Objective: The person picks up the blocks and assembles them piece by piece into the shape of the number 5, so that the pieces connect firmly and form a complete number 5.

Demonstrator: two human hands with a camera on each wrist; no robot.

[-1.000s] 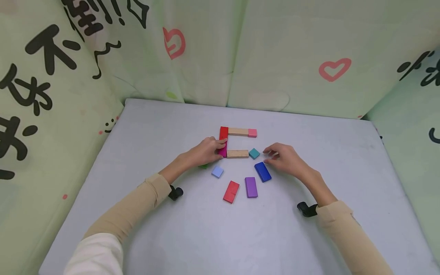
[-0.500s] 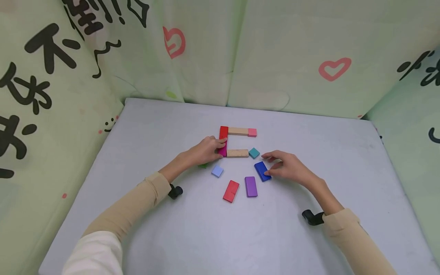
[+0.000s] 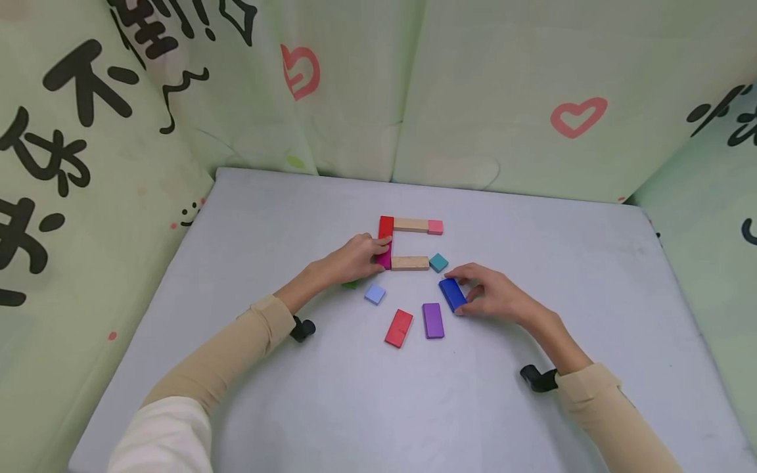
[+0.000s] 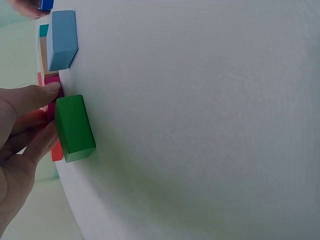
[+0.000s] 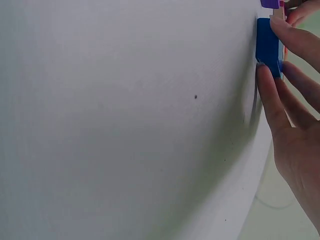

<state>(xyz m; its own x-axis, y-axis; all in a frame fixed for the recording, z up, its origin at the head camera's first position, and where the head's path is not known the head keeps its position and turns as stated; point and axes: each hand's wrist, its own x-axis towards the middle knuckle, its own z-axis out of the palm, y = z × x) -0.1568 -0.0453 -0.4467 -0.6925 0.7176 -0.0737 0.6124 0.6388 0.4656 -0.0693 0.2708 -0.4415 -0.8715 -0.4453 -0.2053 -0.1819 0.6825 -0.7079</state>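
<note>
In the head view my left hand [image 3: 356, 256] pinches the magenta block [image 3: 384, 261], which stands end to end with a red block [image 3: 386, 225]. Two plain wooden blocks, the upper [image 3: 411, 225] and the lower [image 3: 410, 263], reach right from this pair. A pink block [image 3: 435, 227] touches the upper one's end. My right hand [image 3: 493, 292] holds a blue block [image 3: 452, 294] between thumb and fingers, also visible as the blue block [image 5: 268, 42] in the right wrist view. Just above it sits a tilted teal block [image 3: 439, 263], by the lower wooden block's end.
Nearer the person lie a light blue block [image 3: 375, 293], a second red block [image 3: 399, 328] and a purple block [image 3: 433, 320]. A green block [image 4: 75, 127] stands beside my left fingers. The white table [image 3: 331, 407] meets printed curtains [image 3: 485, 98] at its far edge.
My right hand has moved from beside the teal block down to the blue block, and its thumb and fingers have closed on it. The left hand stays in place.
</note>
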